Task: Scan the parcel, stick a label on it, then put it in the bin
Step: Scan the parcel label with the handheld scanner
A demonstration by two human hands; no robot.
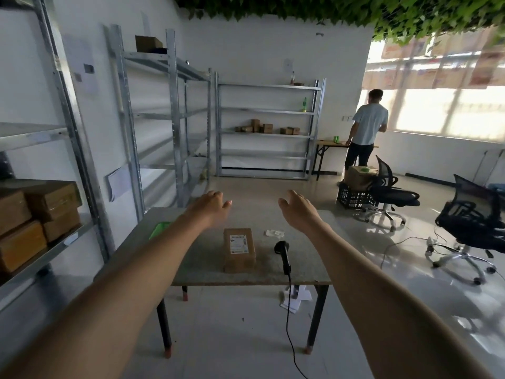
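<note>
A small brown cardboard parcel (239, 250) lies flat on the grey table (191, 258), with a white printed label on its top. Right of it rests a black handheld scanner (283, 253), its cable hanging over the table's front edge. A small white label sheet (274, 232) lies beyond the scanner. My left hand (211, 207) and my right hand (297, 210) are stretched out above the table's far part, palms down, fingers loosely apart, holding nothing. Both hover beyond the parcel without touching it.
A green flat object (159, 229) sits at the table's left edge. Metal shelving (90, 170) with brown boxes stands at the left. A person (366, 132) stands at a far desk. A black crate (355, 198) holding a box and two office chairs (475, 222) occupy the right floor.
</note>
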